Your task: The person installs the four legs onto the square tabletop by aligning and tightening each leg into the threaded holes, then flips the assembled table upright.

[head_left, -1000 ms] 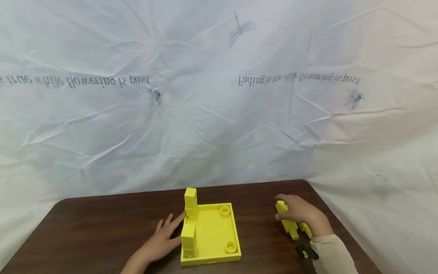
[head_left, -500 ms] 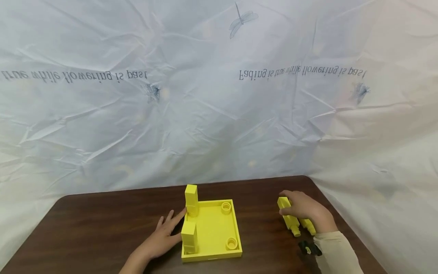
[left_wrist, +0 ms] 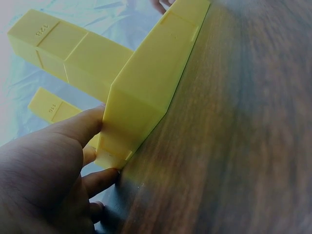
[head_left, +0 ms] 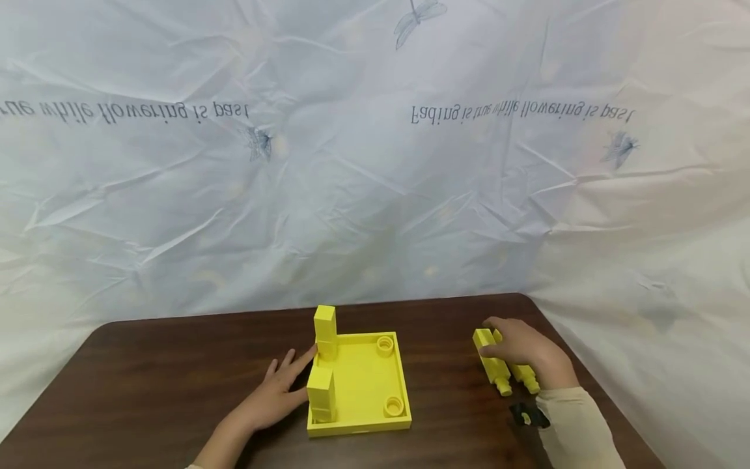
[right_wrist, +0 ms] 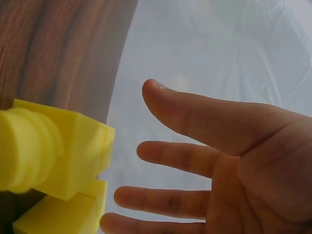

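Note:
On the table, a square yellow tray has two round sockets along its right side. Two square yellow posts stand upright at its left corners; one post bears the number 128. My left hand rests against the tray's left side with fingers extended, touching its wall in the left wrist view. Two more yellow posts with threaded ends lie at the right: a nearer post and a second post, partly hidden. Over them is my right hand, its fingers stretched and holding nothing in the right wrist view.
The dark wooden table ends at a pale, wrinkled cloth with printed lettering, which hangs behind and at both sides. A black wrist device sits by the right sleeve.
The right hand has shifted a little to the right across the lying posts, showing more of both. The left hand stays against the tray. The head view has tilted down slightly.

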Demonstrator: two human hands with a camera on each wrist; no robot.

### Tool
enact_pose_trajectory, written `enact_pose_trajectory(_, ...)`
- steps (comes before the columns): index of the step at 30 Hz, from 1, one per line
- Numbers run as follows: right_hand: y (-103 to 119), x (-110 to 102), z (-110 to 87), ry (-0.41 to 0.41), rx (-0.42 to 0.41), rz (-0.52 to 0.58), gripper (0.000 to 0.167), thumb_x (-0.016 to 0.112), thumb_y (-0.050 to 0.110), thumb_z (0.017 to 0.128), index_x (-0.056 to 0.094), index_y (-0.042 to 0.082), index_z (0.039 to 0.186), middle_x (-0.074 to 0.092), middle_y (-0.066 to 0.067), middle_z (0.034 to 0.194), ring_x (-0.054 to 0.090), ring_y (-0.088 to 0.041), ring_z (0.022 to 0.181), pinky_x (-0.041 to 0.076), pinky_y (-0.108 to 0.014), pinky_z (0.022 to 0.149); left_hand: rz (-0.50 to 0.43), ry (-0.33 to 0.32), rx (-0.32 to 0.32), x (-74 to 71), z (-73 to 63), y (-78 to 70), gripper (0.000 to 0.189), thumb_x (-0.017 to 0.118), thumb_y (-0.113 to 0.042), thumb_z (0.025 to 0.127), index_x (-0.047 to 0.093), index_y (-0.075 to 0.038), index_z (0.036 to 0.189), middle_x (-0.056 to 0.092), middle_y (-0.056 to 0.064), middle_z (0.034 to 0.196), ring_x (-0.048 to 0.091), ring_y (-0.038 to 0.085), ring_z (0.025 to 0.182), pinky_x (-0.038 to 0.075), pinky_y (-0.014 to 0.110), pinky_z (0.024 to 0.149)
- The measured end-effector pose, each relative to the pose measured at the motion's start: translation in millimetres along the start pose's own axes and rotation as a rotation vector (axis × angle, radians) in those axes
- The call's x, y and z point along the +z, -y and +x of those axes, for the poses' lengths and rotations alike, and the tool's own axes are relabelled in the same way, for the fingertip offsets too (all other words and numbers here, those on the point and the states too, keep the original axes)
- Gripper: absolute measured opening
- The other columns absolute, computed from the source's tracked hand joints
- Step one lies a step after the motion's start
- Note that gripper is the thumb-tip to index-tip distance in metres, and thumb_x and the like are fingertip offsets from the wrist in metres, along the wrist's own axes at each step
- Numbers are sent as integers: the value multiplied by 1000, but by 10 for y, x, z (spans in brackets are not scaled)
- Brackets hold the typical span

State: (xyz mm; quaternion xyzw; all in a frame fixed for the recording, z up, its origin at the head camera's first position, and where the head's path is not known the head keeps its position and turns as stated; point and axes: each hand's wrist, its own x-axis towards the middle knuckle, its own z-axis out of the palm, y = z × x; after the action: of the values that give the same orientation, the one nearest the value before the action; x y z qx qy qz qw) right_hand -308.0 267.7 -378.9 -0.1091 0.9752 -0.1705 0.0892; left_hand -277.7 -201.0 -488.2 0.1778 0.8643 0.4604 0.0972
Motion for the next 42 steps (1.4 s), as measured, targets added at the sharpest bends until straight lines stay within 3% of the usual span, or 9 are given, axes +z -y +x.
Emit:
enact_pose_trajectory(9, -55, -1, 46, -8, 15, -17, 66, 80, 19, 94, 52, -13, 145, 57, -35, 140, 57, -55, 124, 53, -64, 93, 39, 0, -21, -38, 20, -83, 84, 68, -55, 100, 30, -24, 169, 31, 17, 170, -1, 50, 160, -9, 74, 120)
enact_pose_trajectory(19, 2, 29, 112, -38, -48, -14, 58, 80, 15, 94, 57, -14, 140, 60, -33, 137, 56, -55, 126, 52, -64, 97, 39, 15, -22, -75, -13, -57, 83, 68, -47, 103, 27, -20, 169, 29, 20, 170, -5, 50, 159, -13, 73, 119)
enact_pose_trajectory(25, 40, 128, 121, -5, -14, 15, 62, 81, 14, 93, 56, -10, 143, 59, -33, 140, 55, -54, 128, 52, -65, 97, 29, 27, -24, -49, -17, -38, 83, 67, -47, 104, 25, -20, 170, 29, 18, 171, -6, 50, 159, -13, 74, 119)
enact_pose_trajectory(28, 48, 169, 124, 18, -8, 33, 64, 80, 10, 93, 53, -7, 148, 58, -31, 142, 59, -51, 124, 55, -61, 91, 17, 30, -36, -40, -15, -46, 83, 66, -48, 104, 24, -21, 170, 28, 16, 171, -7, 47, 160, -14, 73, 119)
enact_pose_trajectory(33, 64, 241, 149, 87, 7, 80, 69, 78, 4, 91, 49, -3, 153, 58, -30, 141, 66, -36, 104, 57, -49, 75, 26, 19, -35, -27, -20, -56, 84, 66, -53, 103, 26, -22, 170, 29, 16, 171, -3, 49, 160, -11, 73, 120)
enact_pose_trajectory(42, 129, 298, 178, 101, -29, 65, 59, 79, -3, 88, 59, 3, 144, 62, -25, 137, 59, -26, 88, 50, -41, 67, 11, 0, -4, -26, -19, 2, 85, 68, -59, 99, 30, -27, 169, 30, 16, 170, -3, 49, 160, -13, 73, 120)
